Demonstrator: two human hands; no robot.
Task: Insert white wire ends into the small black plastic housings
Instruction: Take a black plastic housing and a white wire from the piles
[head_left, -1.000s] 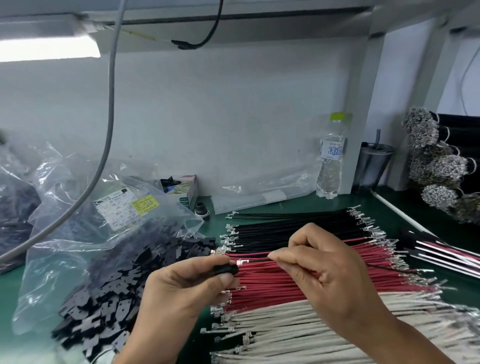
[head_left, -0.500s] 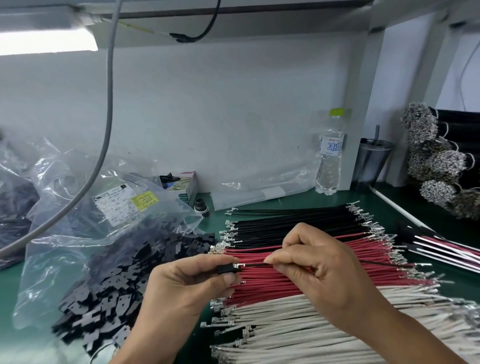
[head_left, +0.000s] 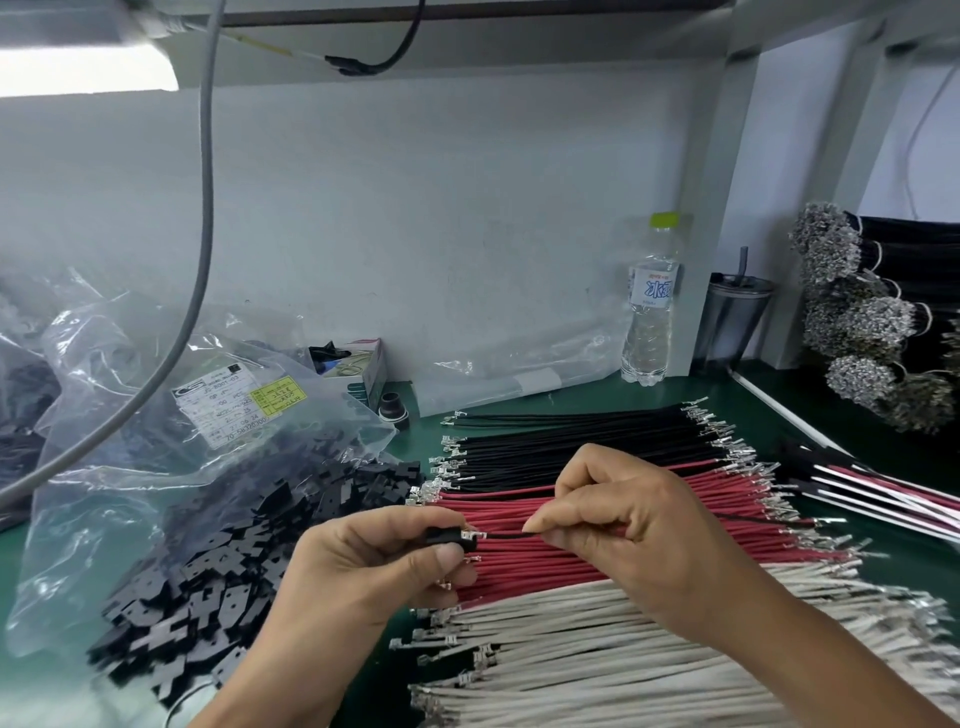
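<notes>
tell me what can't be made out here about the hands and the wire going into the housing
- Head view: housing openings, covered by left hand fingers.
- Head view: whether the wire terminal is seated; too small.
- Head view: the wire's middle, hidden inside the right hand.
- Head view: bag label text, blurred.

Two hands, the left hand and the right hand, work at center frame with one black housing and one black wire. Three wire piles fill the lower right: black wires, red wires, white wires. One water bottle and one dark cup stand at right; loose housings at lower left are too many to count.
</notes>
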